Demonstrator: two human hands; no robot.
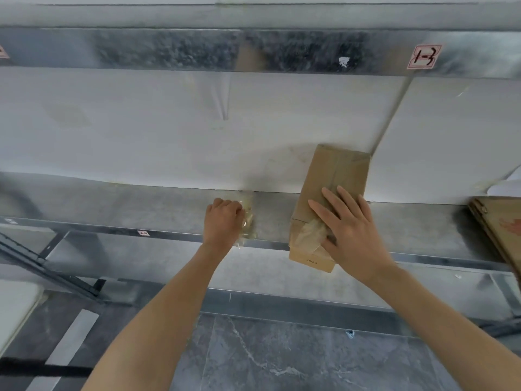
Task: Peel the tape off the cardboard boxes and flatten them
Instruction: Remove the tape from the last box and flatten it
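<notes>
One small brown cardboard box (332, 176) lies at the near edge of the white-topped metal table (169, 136), overhanging it. It looks light, stiff but crushable; the loose clear tape flap (310, 235) at its near end seems the place to pinch. The right hand (352, 232) presses it, fingers straight and spread; the left hand (222, 221) curls round a crumpled clear tape wad (248, 218). Any tape on the box's underside is hidden.

A flattened cardboard stack (499, 230) is cut off at the frame's right edge. The right hand (352, 232) hides part of the cardboard box (332, 170) and its loosened tape (308, 235). The left hand (224, 221) conceals most of a crumpled tape wad (248, 221). The print (311, 261) on the box's lower end is too small to read.
</notes>
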